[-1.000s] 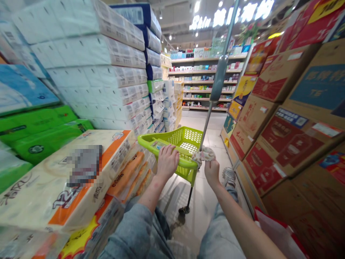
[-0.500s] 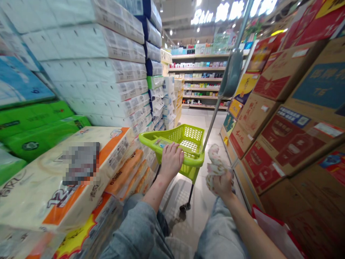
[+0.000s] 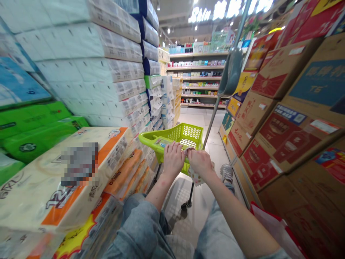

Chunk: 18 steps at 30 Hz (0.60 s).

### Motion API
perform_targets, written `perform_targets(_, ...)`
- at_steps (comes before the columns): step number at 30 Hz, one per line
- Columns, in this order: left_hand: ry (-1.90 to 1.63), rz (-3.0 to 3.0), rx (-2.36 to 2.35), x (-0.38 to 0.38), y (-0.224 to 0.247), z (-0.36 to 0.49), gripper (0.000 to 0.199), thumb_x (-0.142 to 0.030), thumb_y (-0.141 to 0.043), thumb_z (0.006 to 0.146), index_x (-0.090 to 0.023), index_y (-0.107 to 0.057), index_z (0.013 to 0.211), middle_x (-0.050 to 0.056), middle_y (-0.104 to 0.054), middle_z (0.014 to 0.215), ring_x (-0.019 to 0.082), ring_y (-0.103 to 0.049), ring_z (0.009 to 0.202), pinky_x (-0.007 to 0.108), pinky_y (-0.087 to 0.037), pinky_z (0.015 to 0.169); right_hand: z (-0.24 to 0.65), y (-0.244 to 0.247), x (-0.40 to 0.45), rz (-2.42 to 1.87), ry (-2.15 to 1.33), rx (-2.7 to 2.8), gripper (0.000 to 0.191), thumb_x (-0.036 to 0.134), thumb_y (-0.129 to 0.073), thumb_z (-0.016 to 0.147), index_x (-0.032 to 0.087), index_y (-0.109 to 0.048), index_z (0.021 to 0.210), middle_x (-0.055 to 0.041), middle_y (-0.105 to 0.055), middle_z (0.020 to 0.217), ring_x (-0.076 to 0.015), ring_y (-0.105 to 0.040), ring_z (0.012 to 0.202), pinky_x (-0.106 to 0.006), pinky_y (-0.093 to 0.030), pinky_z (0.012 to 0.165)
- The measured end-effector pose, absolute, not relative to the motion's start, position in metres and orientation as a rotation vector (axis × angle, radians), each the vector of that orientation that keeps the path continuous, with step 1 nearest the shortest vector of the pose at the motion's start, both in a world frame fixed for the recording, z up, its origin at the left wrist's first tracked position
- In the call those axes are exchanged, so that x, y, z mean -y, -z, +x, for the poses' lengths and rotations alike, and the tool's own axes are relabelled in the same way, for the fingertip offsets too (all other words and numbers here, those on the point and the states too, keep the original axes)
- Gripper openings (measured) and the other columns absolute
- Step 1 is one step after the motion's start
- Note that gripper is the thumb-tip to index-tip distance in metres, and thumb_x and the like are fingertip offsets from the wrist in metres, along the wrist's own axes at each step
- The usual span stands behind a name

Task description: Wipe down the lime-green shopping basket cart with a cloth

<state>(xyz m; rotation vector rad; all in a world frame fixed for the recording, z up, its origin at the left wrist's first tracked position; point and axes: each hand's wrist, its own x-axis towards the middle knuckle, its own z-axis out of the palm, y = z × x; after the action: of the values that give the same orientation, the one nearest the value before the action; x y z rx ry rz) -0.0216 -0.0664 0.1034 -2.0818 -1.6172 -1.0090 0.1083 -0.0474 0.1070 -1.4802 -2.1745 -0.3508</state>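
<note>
Near, right: one red-edged bag (image 3: 277, 230), on the floor side of the boxes.

Near, left: pale tissue pack (image 3: 35, 180) with an orange band, laid on others.

Near, centre: one lime-green cart (image 3: 151, 142), upright on dark wheels (image 3: 185, 205).
- Our left hand (image 3: 174, 158): fingers bent over its near rim; whether they close underneath is hidden from us.
- Our right hand (image 3: 199, 162): fingers closed on one patterned cloth (image 3: 196, 176), bunched at the right part of the near rim, lower folds hanging beneath the hand.

Progress: the cloth is in hand and at the cart. We judge the work with it under way, not finished. How much of the rim it has passed over, we cannot tell; the left and far sides have no cloth on them, and may remain.

Beyond, right: one grey pole (image 3: 212, 120) with a thick grey fitting, rising beside the cart; any join is unclear. Stacked cartons (image 3: 285, 133) line that side.

Beyond, left: white tissue packs (image 3: 78, 72), stacked high.

Far: stocked shelves (image 3: 199, 67) under a lit sign (image 3: 229, 10).
</note>
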Motion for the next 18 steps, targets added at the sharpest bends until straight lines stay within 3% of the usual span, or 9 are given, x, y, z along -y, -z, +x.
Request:
perform_targets(7, 0.98, -2.151, 1.526, 0.062, -0.105, -0.041, 0.032, -0.029, -0.034, 0.093, -0.016, -0.051, 0.117, 0.011, -0.053, 0.13, 0.02, -0.044, 0.124, 0.04, -0.033, 0.105, 0.125, -0.087, 0.043, -1.088, 0.435, 2.034, 0.038, 0.026, -0.037, 0.085, 0.017, -0.059, 0.055, -0.0069, -0.06, 0.055, -0.016, -0.053, 0.057, -0.028, -0.035, 0.063)
perform_targets(11, 1.008, -2.024, 1.652, 0.046, -0.105, -0.069, 0.034, -0.03, -0.031, 0.094, -0.017, -0.054, 0.115, 0.011, -0.056, 0.127, 0.021, -0.046, 0.123, 0.041, -0.034, 0.104, 0.146, -0.086, 0.031, -0.977, 0.331, 2.025, 0.041, 0.026, -0.036, 0.085, 0.018, -0.056, 0.05, -0.0053, -0.057, 0.052, -0.0148, -0.051, 0.056, -0.027, -0.034, 0.062)
perform_targets(15, 0.931, -1.965, 1.695, 0.035, -0.104, -0.079, 0.035, -0.034, -0.033, 0.093, -0.018, -0.058, 0.111, 0.01, -0.059, 0.121, 0.024, -0.05, 0.116, 0.042, -0.035, 0.102, 0.155, -0.091, 0.03, -1.108, 0.332, 2.067, 0.04, 0.025, -0.036, 0.088, 0.018, -0.058, 0.055, -0.0057, -0.059, 0.056, -0.0154, -0.052, 0.058, -0.028, -0.034, 0.063)
perform_targets(18, 0.949, -1.909, 1.726, 0.036, -0.102, -0.069, 0.036, -0.034, -0.034, 0.092, -0.017, -0.059, 0.112, 0.012, -0.059, 0.121, 0.026, -0.05, 0.115, 0.044, -0.036, 0.1, 0.138, -0.094, 0.041, -1.334, 0.487, 2.044, 0.034, 0.025, -0.038, 0.088, 0.015, -0.063, 0.068, -0.0097, -0.063, 0.064, -0.0195, -0.055, 0.064, -0.031, -0.035, 0.067)
